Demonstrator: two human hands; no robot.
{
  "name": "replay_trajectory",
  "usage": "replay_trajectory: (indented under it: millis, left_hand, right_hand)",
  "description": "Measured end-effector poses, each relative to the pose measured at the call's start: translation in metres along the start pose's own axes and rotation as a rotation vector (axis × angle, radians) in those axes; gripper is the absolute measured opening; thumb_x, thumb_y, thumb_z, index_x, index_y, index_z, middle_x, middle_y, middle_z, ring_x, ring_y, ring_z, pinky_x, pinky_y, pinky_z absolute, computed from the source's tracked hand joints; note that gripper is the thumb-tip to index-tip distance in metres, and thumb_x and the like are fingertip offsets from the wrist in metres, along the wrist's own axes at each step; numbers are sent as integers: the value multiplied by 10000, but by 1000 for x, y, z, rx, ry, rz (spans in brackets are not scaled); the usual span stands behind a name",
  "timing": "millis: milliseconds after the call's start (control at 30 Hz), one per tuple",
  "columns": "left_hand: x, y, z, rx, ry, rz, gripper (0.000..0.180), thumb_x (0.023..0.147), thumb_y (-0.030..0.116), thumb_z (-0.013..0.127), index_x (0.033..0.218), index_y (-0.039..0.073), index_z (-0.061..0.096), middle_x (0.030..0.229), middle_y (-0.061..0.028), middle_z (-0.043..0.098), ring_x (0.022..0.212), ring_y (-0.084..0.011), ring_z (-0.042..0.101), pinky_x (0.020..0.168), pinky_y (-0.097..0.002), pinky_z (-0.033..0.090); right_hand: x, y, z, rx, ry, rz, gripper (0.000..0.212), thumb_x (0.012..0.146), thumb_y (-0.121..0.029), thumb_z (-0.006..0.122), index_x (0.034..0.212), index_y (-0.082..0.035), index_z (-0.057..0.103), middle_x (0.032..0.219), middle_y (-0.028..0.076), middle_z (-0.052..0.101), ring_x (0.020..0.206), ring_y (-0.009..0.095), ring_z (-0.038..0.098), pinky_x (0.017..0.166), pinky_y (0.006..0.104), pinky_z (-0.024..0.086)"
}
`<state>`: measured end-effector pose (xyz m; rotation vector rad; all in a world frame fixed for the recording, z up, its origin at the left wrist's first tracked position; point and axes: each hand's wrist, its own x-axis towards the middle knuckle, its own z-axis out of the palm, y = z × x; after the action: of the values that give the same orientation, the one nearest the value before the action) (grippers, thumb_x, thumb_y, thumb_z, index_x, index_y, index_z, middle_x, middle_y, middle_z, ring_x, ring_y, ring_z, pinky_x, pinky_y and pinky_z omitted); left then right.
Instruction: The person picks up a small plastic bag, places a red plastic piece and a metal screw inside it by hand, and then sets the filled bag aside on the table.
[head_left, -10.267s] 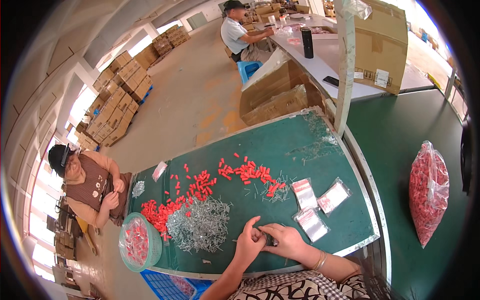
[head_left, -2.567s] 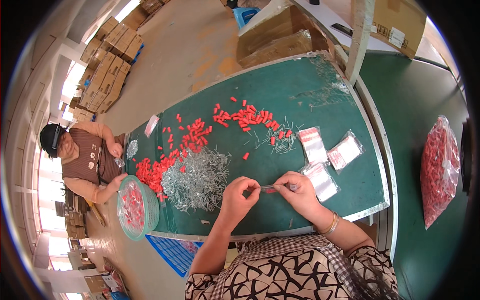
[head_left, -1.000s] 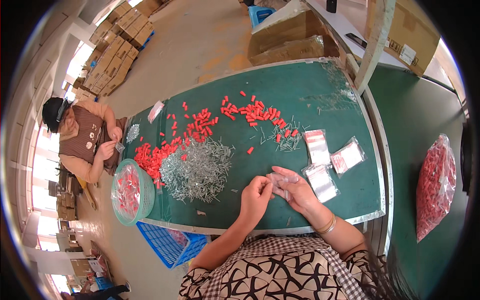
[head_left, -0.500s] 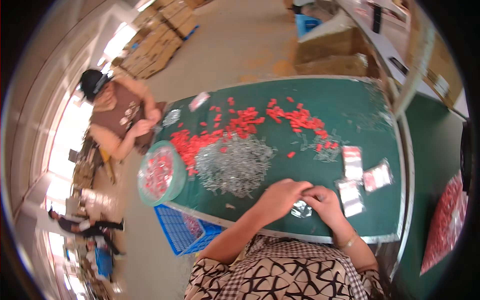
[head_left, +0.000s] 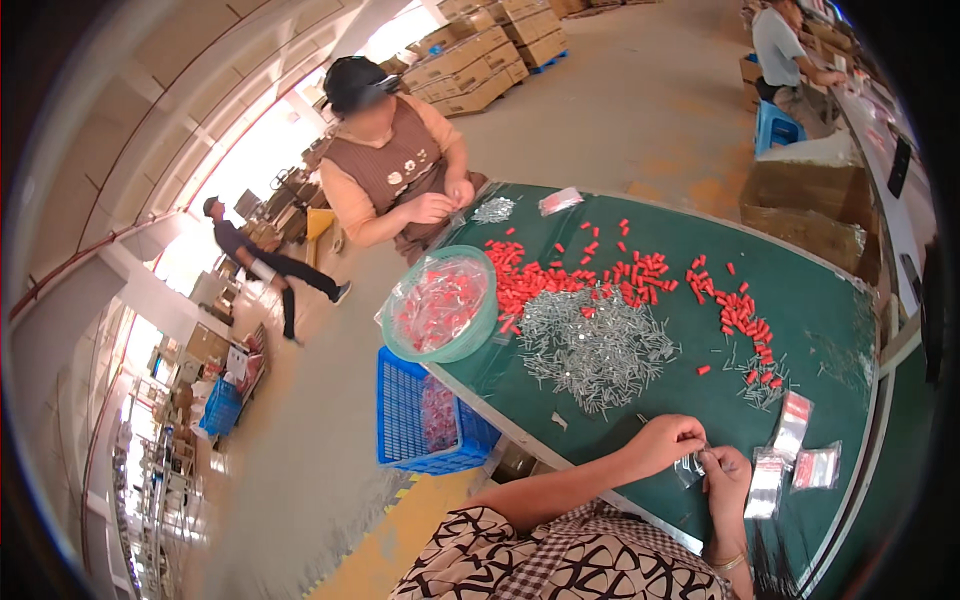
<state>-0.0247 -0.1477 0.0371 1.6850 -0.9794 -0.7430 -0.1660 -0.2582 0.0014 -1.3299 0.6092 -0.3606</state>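
Observation:
My left hand (head_left: 665, 441) and my right hand (head_left: 727, 478) meet over the near edge of the green table (head_left: 830, 320), both pinching a small clear plastic bag (head_left: 692, 467). Just beyond my hands lies a heap of silver screws (head_left: 590, 345). Red plastic plugs (head_left: 560, 280) are scattered across the table's middle and far side. To the right of my hands lie small filled bags (head_left: 790, 450) with red and silver contents.
A green bowl lined with a bag of red plugs (head_left: 440, 305) sits at the table's left corner. A blue crate (head_left: 425, 420) stands on the floor below. A person in a brown apron (head_left: 395, 165) works at the far end. Cardboard boxes (head_left: 810, 195) stand at the right.
The view has swung left, so the table now sits right of centre. My hands stay together on the small bag near the table's front edge.

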Motion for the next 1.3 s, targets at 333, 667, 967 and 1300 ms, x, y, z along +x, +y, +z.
replay_trajectory:
  millis: [333, 667, 967, 1300]
  left_hand:
    - [2, 6, 14, -245, -3, -215, 141, 899, 104, 598, 994, 17, 653, 810, -13, 630, 663, -65, 568, 600, -222, 480]
    - [16, 3, -4, -123, -46, -130, 112, 888, 37, 597, 982, 12, 653, 803, -5, 611, 661, -53, 548, 603, -206, 454]
    - [20, 10, -3, 163, 50, 126, 124, 808, 15, 671, 932, 21, 660, 856, -37, 593, 757, -115, 589, 664, -258, 467]
    - [2, 8, 17, 161, 183, 14, 97, 829, 52, 683, 893, -16, 656, 809, -54, 669, 686, -90, 591, 620, -245, 475]
  right_hand:
    - [0, 7, 10, -64, 158, -206, 205, 778, -36, 730, 656, -20, 566, 622, 11, 515, 570, 92, 469, 516, 254, 373]
    - [3, -12, 5, 193, 32, 51, 194, 920, -179, 634, 817, -14, 642, 618, -21, 535, 474, 42, 456, 430, 190, 353]
    - [0, -15, 1, 145, -45, 125, 99, 889, -91, 655, 869, 5, 670, 792, 6, 602, 520, 42, 479, 452, 186, 362]
    - [-2, -24, 11, -349, 265, -380, 52, 735, -14, 717, 767, -29, 679, 757, 88, 638, 622, 207, 606, 545, 300, 466]
